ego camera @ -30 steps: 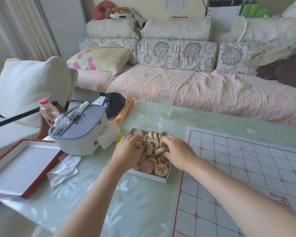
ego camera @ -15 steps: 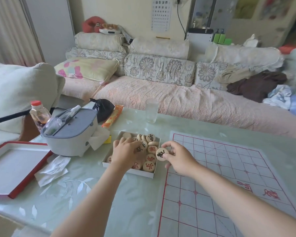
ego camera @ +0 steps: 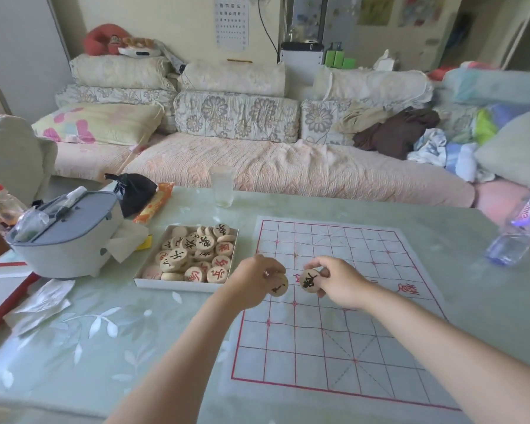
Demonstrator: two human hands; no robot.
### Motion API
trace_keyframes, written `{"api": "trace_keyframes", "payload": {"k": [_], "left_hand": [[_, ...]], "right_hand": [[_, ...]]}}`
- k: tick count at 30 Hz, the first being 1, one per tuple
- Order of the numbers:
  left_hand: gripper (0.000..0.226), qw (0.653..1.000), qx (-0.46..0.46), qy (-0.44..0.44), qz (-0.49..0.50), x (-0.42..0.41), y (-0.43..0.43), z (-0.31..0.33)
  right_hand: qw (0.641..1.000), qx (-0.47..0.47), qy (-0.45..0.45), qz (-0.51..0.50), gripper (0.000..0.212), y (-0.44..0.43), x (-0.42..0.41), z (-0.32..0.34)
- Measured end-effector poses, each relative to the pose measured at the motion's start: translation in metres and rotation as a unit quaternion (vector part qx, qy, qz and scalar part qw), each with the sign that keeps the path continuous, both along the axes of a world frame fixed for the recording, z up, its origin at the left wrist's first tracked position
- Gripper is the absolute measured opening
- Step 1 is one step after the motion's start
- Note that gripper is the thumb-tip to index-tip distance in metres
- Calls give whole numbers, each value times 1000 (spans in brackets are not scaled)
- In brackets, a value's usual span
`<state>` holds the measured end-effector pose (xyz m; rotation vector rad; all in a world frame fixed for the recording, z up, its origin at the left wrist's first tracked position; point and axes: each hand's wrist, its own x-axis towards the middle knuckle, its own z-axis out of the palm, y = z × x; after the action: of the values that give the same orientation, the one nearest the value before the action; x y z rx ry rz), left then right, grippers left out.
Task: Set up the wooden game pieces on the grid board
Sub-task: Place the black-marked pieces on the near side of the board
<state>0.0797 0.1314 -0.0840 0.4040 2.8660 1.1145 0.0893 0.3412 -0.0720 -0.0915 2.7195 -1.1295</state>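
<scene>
A white grid board (ego camera: 334, 341) with red lines lies flat on the table. Left of it a white box (ego camera: 178, 284) holds several round wooden pieces (ego camera: 196, 255) marked in red or black. My left hand (ego camera: 254, 284) hovers over the board's left edge and pinches a wooden piece (ego camera: 279, 286) with a black mark. My right hand (ego camera: 338, 281) is just right of it, over the board's middle rows, and pinches another wooden piece (ego camera: 309, 280) with a black character facing me. No piece lies on the board.
A grey case (ego camera: 71, 237) and crumpled tissues (ego camera: 40, 304) sit left of the box. A glass (ego camera: 222, 186) stands at the table's far edge, a plastic water bottle (ego camera: 517, 231) at the right. A red-edged lid (ego camera: 0, 289) lies far left. A sofa runs behind.
Both hands left the box and moved right over the board. The left hand now carries a piece too; the right still has its black-marked piece. The view shifted right.
</scene>
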Motion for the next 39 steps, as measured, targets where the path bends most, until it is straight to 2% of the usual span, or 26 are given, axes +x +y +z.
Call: {"api": "trace_keyframes", "payload": {"k": [2,8,13,16,20,24,26,29,31,32,35,39], "left_hand": [[22,999,-10,-32,-16,2,15,-7],[22,997,-30,-56,-34,-2,54,-20],[32,997,-25,-59,-33,-7,61,-22],[28,996,-77,-21,-36,-9,50,-27],[27,995,-98,-7,-29,-7,38,-27],[53,987,-156,12,-32,6,49,-27],[60,983,-184,21,-22,10,58,-33],[45,987,-156,20,-12,12,61,-35],[40,986,-159,2,-41,11,54,-34],[45,983,-168,-11,-67,11,49,-33],[57,977,-168,-44,-121,13,39,-30],[51,986,-146,-16,-75,16,38,-33]], "right_hand": [[1000,24,0,-5,32,20,7,-7],[996,92,-4,21,56,56,15,-31],[993,117,6,35,52,67,8,-40],[989,140,-6,50,55,69,5,-38],[986,146,-17,80,57,68,5,-27],[979,174,2,103,65,66,7,-26],[979,176,14,102,59,65,8,-30],[976,199,44,74,34,63,13,-27],[966,246,60,52,41,60,16,-25],[961,264,67,46,46,59,17,-25],[965,245,79,55,54,56,18,-29],[970,208,72,106,51,55,17,-33]]}}
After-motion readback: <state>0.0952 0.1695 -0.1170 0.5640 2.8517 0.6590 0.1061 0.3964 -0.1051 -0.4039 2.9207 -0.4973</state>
